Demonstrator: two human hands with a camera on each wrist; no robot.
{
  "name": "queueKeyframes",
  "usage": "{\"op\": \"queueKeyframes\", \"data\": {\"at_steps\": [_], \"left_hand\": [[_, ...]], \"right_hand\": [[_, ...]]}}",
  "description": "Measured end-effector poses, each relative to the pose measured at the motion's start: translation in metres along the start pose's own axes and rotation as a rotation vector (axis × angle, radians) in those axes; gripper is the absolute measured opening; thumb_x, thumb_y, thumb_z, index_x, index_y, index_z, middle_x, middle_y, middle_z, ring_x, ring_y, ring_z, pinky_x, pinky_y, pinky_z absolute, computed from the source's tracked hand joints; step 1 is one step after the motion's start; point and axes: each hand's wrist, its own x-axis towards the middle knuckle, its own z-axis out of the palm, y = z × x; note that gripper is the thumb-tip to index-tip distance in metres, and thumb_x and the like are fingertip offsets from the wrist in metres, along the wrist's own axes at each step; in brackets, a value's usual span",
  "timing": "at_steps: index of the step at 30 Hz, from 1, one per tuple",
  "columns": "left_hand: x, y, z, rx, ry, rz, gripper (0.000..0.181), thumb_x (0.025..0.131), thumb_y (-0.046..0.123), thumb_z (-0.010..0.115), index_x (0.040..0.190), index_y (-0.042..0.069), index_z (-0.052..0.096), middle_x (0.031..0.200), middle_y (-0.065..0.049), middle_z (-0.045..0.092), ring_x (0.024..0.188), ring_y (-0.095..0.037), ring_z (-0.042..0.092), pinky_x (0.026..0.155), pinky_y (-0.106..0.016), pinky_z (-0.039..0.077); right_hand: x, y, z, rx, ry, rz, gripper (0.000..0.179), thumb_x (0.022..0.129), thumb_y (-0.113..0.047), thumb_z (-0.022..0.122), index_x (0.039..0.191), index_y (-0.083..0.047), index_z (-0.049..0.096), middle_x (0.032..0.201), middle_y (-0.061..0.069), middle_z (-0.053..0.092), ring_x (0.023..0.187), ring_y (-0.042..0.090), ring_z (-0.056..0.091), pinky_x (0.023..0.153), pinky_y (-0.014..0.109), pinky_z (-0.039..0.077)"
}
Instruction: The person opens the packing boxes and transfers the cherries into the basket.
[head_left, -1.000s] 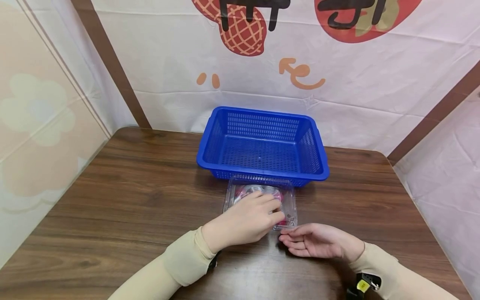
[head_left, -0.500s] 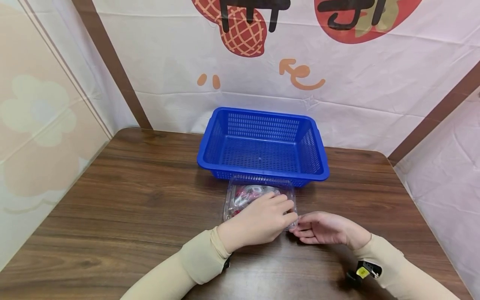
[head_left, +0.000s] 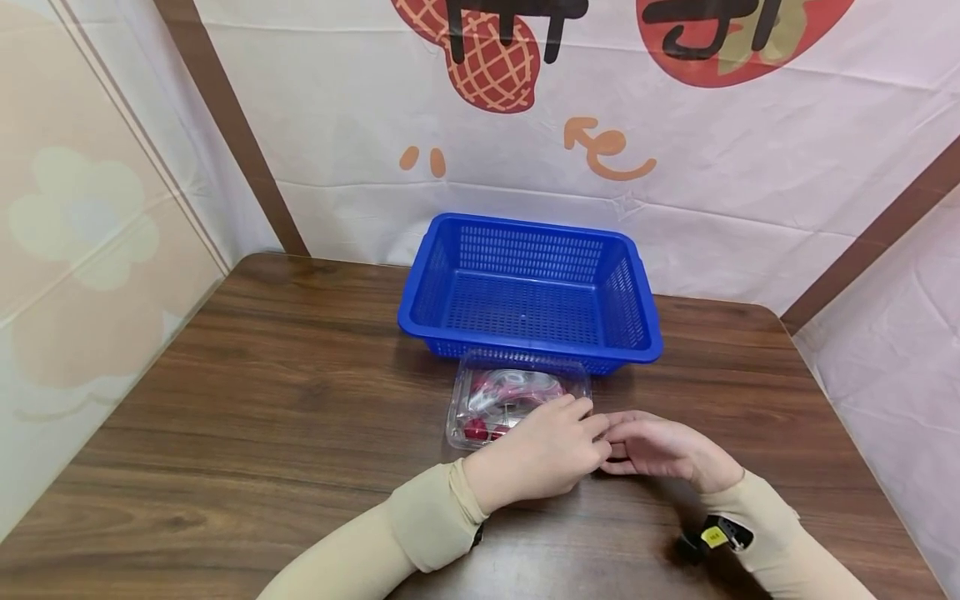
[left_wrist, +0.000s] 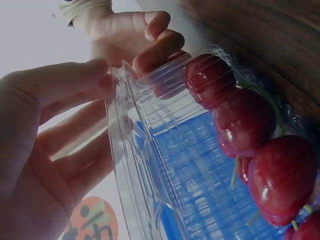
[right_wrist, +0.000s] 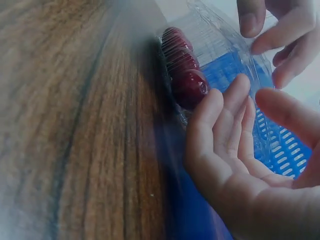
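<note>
A clear plastic box [head_left: 459, 417] of red cherries [left_wrist: 245, 122] lies on the table, right before the blue basket. My left hand [head_left: 542, 454] reaches over the box's near right corner. In the left wrist view its thumb and fingertips meet at the clear rim [left_wrist: 120, 145] and appear to pinch it. Beside that corner is my right hand [head_left: 663, 450], palm turned inward with fingers gently bent. In the right wrist view, fingertips [right_wrist: 212, 102] of the right hand come up against the box's side, and its thumb stands apart. Part of the box is hidden beneath the left hand.
A blue perforated basket [head_left: 528, 346] stands at the back of the brown wooden table [head_left: 225, 417], its inside visible and bare. Behind it hangs a printed cloth [head_left: 510, 192], with more cloth along both sides. A black strap with a yellow tag [head_left: 716, 535] is on the right wrist.
My left hand has slid right and slightly nearer along the box to its corner. The right hand has shifted right and farther away from me. More cherries show now; the box stays put.
</note>
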Motion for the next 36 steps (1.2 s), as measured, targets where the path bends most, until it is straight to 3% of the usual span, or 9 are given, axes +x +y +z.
{"op": "queueKeyframes", "data": {"at_steps": [12,21,30,36], "left_hand": [[0.0028,0.0044,-0.0001,0.012,-0.074,-0.022,0.008,0.081,0.021,0.064,0.083,0.024,0.071,0.090,0.010,0.066,0.070,-0.009,0.056,0.047,-0.020,0.046],[0.0027,0.0054,-0.0008,0.006,-0.101,-0.010,0.012,0.081,0.018,0.062,0.078,0.027,0.068,0.079,0.013,0.066,0.075,-0.007,0.062,0.052,-0.021,0.053],[0.0031,0.0072,0.0006,0.024,-0.062,-0.025,0.014,0.089,0.022,0.058,0.087,0.024,0.071,0.077,0.012,0.065,0.070,-0.007,0.059,0.050,-0.021,0.052],[0.0040,0.0090,0.0035,0.068,-0.038,-0.014,0.018,0.092,0.020,0.053,0.090,0.022,0.071,0.076,0.012,0.063,0.068,-0.006,0.059,0.052,-0.020,0.052]], "right_hand": [[0.0023,0.0026,-0.0056,-0.067,0.068,0.026,0.022,0.095,-0.002,0.046,0.108,-0.013,0.060,0.095,-0.005,0.066,0.089,0.006,0.062,0.078,0.019,0.055],[0.0038,0.0041,-0.0020,-0.066,0.101,0.012,0.027,0.091,0.001,0.051,0.115,-0.011,0.056,0.098,-0.004,0.065,0.088,0.007,0.063,0.079,0.022,0.056],[0.0083,0.0035,-0.0033,-0.018,-0.040,-0.025,0.033,0.092,0.008,0.041,0.116,-0.010,0.055,0.105,-0.003,0.065,0.097,0.008,0.063,0.090,0.023,0.054],[0.0094,0.0046,-0.0051,-0.010,-0.083,-0.040,0.037,0.092,0.010,0.038,0.117,-0.012,0.055,0.109,-0.004,0.066,0.102,0.009,0.062,0.093,0.028,0.053]]}}
